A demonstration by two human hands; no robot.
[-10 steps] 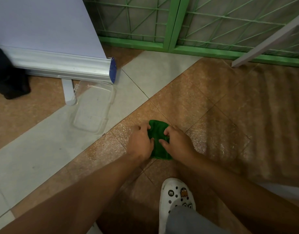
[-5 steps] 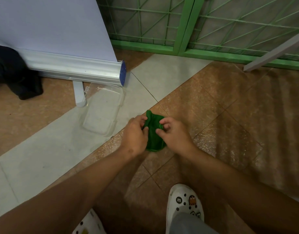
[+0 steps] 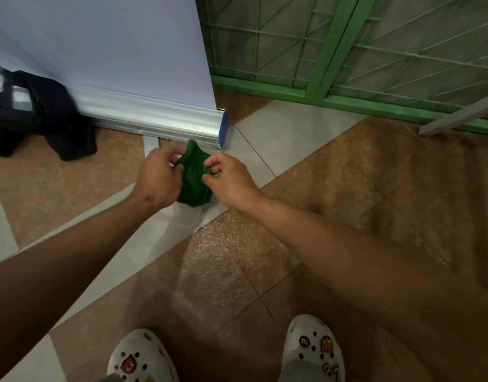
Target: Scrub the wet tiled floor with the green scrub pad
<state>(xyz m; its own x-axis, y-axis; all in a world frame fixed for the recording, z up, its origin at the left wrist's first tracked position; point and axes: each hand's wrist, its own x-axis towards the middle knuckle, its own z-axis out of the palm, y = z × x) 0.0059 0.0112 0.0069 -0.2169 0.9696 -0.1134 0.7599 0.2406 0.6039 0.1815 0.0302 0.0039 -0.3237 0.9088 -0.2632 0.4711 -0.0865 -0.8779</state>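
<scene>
Up off the tiles comes the green scrub pad point(image 3: 194, 175), which a second ago we were pressing flat on the brown floor; now we have it lifted and bunched between both hands, and our view has tipped so that both shoes show. Our left hand point(image 3: 160, 177) pinches the pad's left edge, fingers curled tight into the fabric, while our right hand point(image 3: 229, 177) pinches the right edge between thumb and fingertips. So both hands are clamped on the pad, one to each side, and it hangs crumpled between them.

We hold it above the pale grey strip of the tiled floor point(image 3: 237, 257), just in front of the banner stand's silver base point(image 3: 154, 117). Beneath the pad a clear plastic tray point(image 3: 190, 219) lies on that grey strip, mostly hidden by our hands. The brown tiles nearer us glisten wet, with a soapy sheen right of centre.

Off by the left edge a black cloth point(image 3: 52, 117) is heaped against the silver base. The white banner sheet point(image 3: 113, 45) rises behind it, and a green metal grille point(image 3: 333, 51) runs along the far edge of the floor. Down at the near edge, our two white clogs: left clog point(image 3: 142, 357), right clog point(image 3: 314, 346), both studded with charms.
</scene>
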